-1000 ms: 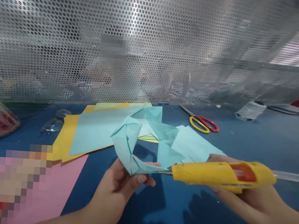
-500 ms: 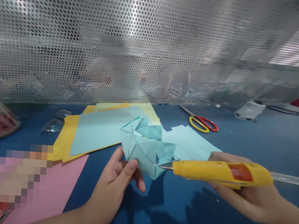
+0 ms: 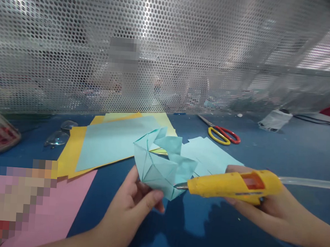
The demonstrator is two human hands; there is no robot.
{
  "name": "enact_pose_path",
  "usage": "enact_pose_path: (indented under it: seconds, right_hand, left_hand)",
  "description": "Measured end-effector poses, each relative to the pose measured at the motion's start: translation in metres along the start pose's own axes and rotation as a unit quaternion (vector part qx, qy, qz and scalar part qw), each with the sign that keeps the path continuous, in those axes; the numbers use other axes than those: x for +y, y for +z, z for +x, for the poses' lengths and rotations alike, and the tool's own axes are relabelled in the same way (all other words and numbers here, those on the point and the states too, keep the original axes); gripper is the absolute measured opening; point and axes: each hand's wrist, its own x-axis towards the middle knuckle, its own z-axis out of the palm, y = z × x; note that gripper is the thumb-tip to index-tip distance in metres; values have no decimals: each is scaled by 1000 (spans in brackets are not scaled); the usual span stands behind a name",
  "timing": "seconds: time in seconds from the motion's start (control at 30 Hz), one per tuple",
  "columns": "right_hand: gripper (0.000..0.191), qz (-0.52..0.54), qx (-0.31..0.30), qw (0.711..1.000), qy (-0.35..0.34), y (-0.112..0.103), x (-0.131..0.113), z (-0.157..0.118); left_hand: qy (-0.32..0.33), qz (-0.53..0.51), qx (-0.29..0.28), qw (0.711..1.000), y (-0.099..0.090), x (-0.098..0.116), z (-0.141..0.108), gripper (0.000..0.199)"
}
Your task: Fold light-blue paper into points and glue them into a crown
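A folded light-blue paper piece (image 3: pixel 159 168) with several pointed flaps is pinched by its lower edge in my left hand (image 3: pixel 139 208), thumb in front and fingers behind. My right hand (image 3: pixel 271 213) is wrapped round a yellow hot glue gun (image 3: pixel 228 186), with a clear glue stick (image 3: pixel 310 182) coming out of its rear. The gun's metal nozzle (image 3: pixel 181 186) meets the paper piece near its lower right corner; whether glue is coming out I cannot tell. Part of my right hand is hidden behind the gun.
Yellow sheets (image 3: pixel 66 154) and blue paper (image 3: pixel 104 145) lie behind my left hand, pink paper (image 3: pixel 60 206) at left. Light-blue sheets (image 3: pixel 213 157) and scissors (image 3: pixel 220 135) lie behind the gun. Eyeglasses (image 3: pixel 57 138) rest at left. A perforated metal screen (image 3: pixel 169 56) borders the blue table.
The glue gun has shifted slightly left and tilted, its rear end higher. The paper piece has turned a little in my left hand, whose thumb has slid right along its lower edge.
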Motion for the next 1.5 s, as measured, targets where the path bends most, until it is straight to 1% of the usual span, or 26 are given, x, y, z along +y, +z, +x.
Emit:
enact_pose_path:
  seconds: [0.07, 0.13, 0.2, 0.3, 0.37, 0.43, 0.5, 0.6, 0.67, 0.77, 0.87, 0.97, 1.1, 1.23, 1.37, 1.5]
  right_hand:
    - [15, 13, -50, 998, 35, -2, 0, -1]
    - [16, 28, -92, 993, 63, -2, -1, -1]
    - [18, 30, -104, 992, 70, -1, -2, 1]
    - [14, 25, -84, 994, 60, 4, -3, 3]
    - [16, 6, -41, 997, 61, 8, -2, 4]
    - [18, -28, 19, 998, 55, 12, -2, 4]
    - [14, -68, 66, 994, 47, 14, -4, 2]
    - [8, -115, 92, 988, 50, 15, -7, -1]
    - [7, -123, 101, 986, 44, 15, -8, -2]
    - [2, -104, 113, 988, 23, 17, -8, -3]
    - [8, -93, 120, 988, 16, 18, -6, -4]
    - [16, -79, 125, 989, 19, 19, -6, -6]
    - [16, -74, 131, 988, 32, 18, -8, -7]
    - [18, -71, 137, 988, 27, 18, -9, -6]
    - [22, -55, 124, 991, 15, 14, -5, -7]
    - [31, -51, 93, 994, 0, 9, -4, -7]
  left_hand:
    - [-19, 7, 5, 1000, 1, 1, 2, 34]
    - [-36, 22, 6, 999, 1, 2, 4, 28]
    - [-46, 34, 2, 998, 2, 4, 5, 20]
    - [-46, 40, -8, 998, 2, 4, 4, 15]
    - [-41, 46, -14, 998, 2, 3, 3, 13]
    - [-35, 52, -17, 998, 2, 2, 2, 11]
    - [-26, 54, -19, 998, 3, 1, 2, 10]
    - [-19, 56, -17, 998, 3, 1, 3, 11]
    - [-24, 59, -13, 998, 3, 2, 4, 12]
    - [-23, 61, -9, 998, 4, 4, 4, 12]
    - [-6, 56, -10, 998, 3, 4, 4, 10]
    - [6, 38, -23, 999, 2, 1, 3, 9]
    - [16, 20, -42, 999, 0, -2, 1, 7]
    - [26, 8, -46, 999, 0, -1, 0, 5]
    - [47, -11, -53, 997, 0, -2, 2, 10]
    - [57, -20, -59, 996, -2, -5, 3, 12]
